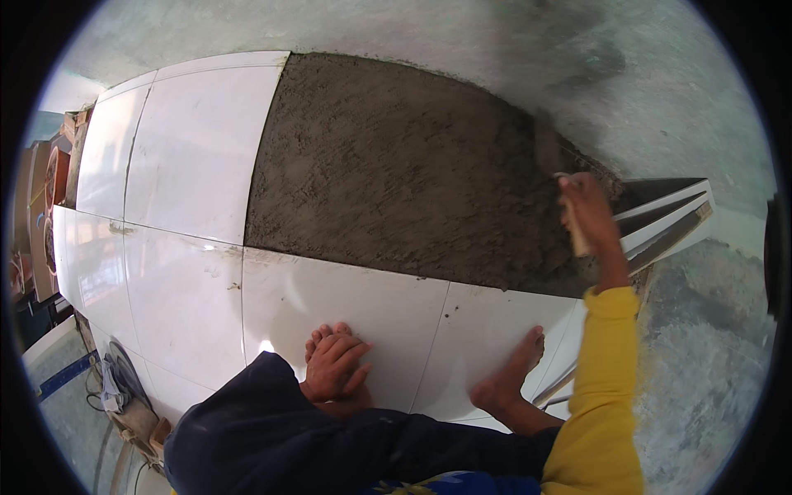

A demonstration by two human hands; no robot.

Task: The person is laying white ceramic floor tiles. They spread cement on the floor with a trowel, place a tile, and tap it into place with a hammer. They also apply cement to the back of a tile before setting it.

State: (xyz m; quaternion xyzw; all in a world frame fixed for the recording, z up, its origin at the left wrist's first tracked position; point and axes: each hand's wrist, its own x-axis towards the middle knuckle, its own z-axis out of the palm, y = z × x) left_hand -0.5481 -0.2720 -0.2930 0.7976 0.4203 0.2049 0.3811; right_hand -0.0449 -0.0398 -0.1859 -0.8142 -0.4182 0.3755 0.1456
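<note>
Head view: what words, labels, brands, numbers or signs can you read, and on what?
None can be read.
Tiles, mortar: no lettering visible.
Tool: too blurred to tell.
Blue bar: too small to tell.
Shirt print: cut off below, nothing legible.

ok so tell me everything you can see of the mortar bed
The mortar bed is a broad, flat-lying layer, dark grey-brown and damp-looking, with a grainy, unevenly smoothed surface that looks rougher toward its right end. Its left and near edges run along white tiles; its far edge meets the mottled grey-green wall. No tile covers the exposed area. The right grip holds a pale-handled tool over the right end; blur hides whether it touches.
</note>
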